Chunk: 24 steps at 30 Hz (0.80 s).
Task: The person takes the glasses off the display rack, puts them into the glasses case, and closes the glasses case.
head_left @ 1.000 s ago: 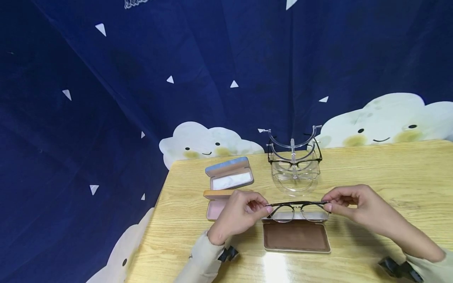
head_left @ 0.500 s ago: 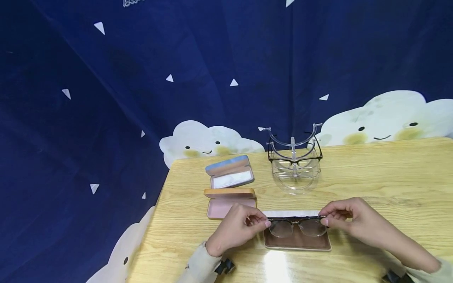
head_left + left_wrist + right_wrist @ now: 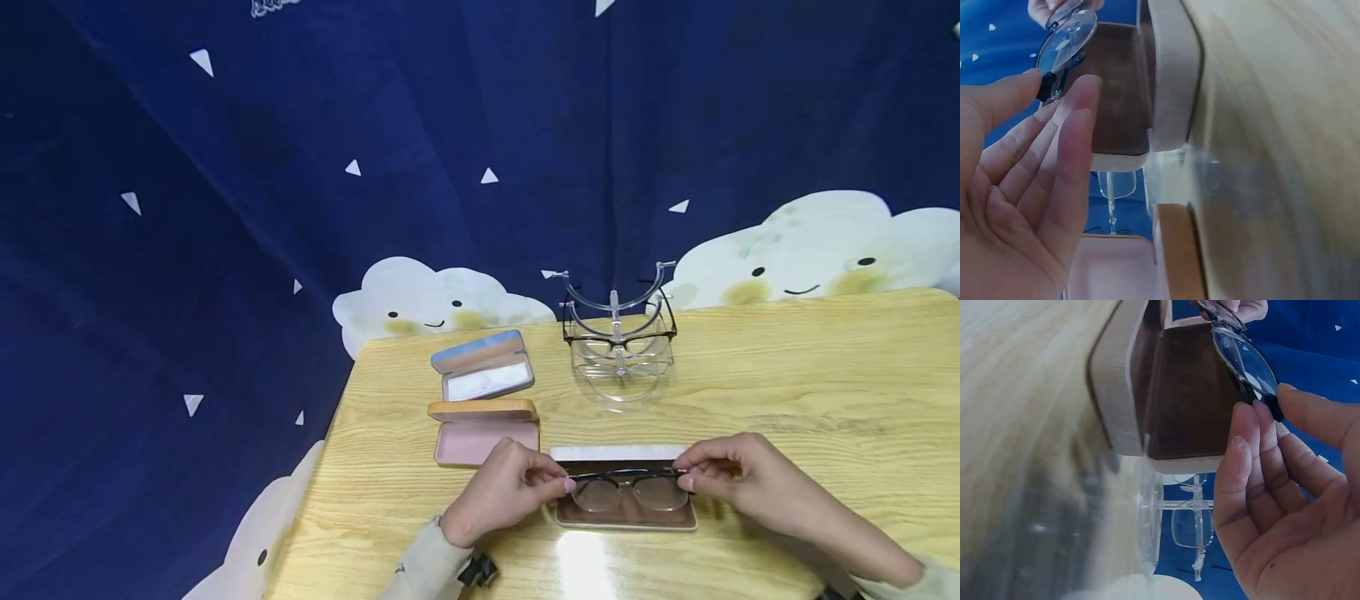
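Black-topped glasses [image 3: 628, 490] are over the brown inside of an open case [image 3: 627, 521] whose lid edge is white. My left hand [image 3: 504, 492] pinches their left corner between thumb and fingers, and my right hand [image 3: 750, 479] pinches the right corner. In the left wrist view, the left hand [image 3: 1029, 169] grips the frame [image 3: 1050, 84] beside the case interior [image 3: 1119, 94]. The right wrist view shows the right hand [image 3: 1297, 475] holding the other end of the glasses [image 3: 1247, 359], with the lenses tilted off the case floor [image 3: 1191, 394].
A clear display stand [image 3: 619, 367] holding black-framed glasses [image 3: 618, 340] is behind the case. To the left lie an open orange case [image 3: 480, 410] with a pink inside and an open blue case [image 3: 477, 350] with a white cloth [image 3: 487, 381]. A blue curtain [image 3: 420, 125] hangs behind the table.
Both hands have lowered the glasses toward the near side, from above the raised lid to over the brown interior. The left hand no longer covers part of the orange case's lid.
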Each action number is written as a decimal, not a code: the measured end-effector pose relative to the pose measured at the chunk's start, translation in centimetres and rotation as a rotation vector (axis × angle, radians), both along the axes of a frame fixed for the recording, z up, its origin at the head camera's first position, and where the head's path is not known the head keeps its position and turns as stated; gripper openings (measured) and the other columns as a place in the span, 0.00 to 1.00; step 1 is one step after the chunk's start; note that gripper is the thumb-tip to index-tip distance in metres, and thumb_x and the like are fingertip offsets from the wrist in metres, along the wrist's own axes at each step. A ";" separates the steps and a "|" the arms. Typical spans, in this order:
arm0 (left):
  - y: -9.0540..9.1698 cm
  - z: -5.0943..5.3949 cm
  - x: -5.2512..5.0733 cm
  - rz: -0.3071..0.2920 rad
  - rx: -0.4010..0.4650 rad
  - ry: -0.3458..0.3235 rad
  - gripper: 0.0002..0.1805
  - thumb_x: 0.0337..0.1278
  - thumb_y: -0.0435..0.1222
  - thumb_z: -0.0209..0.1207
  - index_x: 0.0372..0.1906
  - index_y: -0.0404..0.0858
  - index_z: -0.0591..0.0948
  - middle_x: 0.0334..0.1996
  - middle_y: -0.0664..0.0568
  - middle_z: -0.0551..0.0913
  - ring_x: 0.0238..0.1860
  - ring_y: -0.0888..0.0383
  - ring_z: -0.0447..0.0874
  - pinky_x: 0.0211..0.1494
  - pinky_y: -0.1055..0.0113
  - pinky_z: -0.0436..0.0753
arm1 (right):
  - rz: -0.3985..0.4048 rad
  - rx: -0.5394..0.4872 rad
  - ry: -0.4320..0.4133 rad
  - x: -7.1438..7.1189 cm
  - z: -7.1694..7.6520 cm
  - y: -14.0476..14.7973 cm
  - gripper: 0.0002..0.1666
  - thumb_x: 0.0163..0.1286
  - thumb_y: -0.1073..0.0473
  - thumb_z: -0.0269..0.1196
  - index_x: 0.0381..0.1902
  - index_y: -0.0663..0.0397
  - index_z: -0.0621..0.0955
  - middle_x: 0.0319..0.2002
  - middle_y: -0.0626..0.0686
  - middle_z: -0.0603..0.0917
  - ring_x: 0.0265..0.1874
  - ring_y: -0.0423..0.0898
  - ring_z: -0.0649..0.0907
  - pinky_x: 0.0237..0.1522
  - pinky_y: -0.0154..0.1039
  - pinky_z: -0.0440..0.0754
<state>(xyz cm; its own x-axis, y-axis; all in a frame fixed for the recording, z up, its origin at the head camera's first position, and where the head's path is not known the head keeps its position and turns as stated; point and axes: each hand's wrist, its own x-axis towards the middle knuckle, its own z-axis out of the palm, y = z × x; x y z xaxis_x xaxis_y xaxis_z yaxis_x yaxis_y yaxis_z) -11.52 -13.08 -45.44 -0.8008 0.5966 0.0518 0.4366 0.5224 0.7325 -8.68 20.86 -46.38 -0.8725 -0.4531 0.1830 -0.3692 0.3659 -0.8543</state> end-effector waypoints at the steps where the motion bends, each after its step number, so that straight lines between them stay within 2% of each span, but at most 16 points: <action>1: 0.0 -0.1 0.0 -0.001 -0.002 -0.002 0.10 0.68 0.42 0.68 0.38 0.41 0.93 0.29 0.57 0.93 0.24 0.84 0.78 0.28 0.80 0.82 | -0.003 0.000 0.004 0.0 -0.1 -0.1 0.07 0.68 0.70 0.69 0.43 0.60 0.88 0.32 0.41 0.89 0.29 0.33 0.83 0.27 0.32 0.83; 6: 0.0 -0.9 -0.1 -0.004 -0.017 -0.015 0.09 0.68 0.42 0.67 0.38 0.41 0.93 0.30 0.57 0.93 0.24 0.81 0.81 0.28 0.81 0.83 | -0.007 -0.015 0.022 0.0 -0.6 -0.2 0.08 0.66 0.71 0.69 0.43 0.62 0.88 0.32 0.46 0.90 0.29 0.34 0.85 0.28 0.32 0.85; 10: 0.0 -1.4 -0.3 -0.015 -0.036 0.006 0.09 0.69 0.42 0.67 0.38 0.41 0.93 0.30 0.57 0.94 0.24 0.79 0.83 0.28 0.82 0.82 | 0.007 -0.021 0.021 -0.2 -1.2 -0.3 0.09 0.65 0.72 0.69 0.43 0.65 0.88 0.32 0.47 0.90 0.30 0.33 0.85 0.28 0.32 0.86; 17: 0.1 -2.0 -0.6 -0.014 -0.045 0.041 0.11 0.70 0.44 0.66 0.40 0.41 0.93 0.30 0.58 0.93 0.23 0.84 0.78 0.29 0.83 0.80 | 0.006 -0.011 -0.010 -0.7 -2.3 -0.1 0.09 0.65 0.74 0.68 0.44 0.70 0.87 0.32 0.47 0.90 0.31 0.31 0.85 0.29 0.31 0.86; 24: 0.3 -2.2 -0.9 0.009 -0.020 -0.007 0.10 0.69 0.42 0.67 0.39 0.39 0.92 0.27 0.57 0.92 0.23 0.83 0.78 0.28 0.81 0.82 | 0.006 -0.012 -0.064 -1.0 -3.0 0.0 0.10 0.66 0.73 0.68 0.45 0.73 0.86 0.32 0.49 0.91 0.30 0.31 0.85 0.29 0.32 0.86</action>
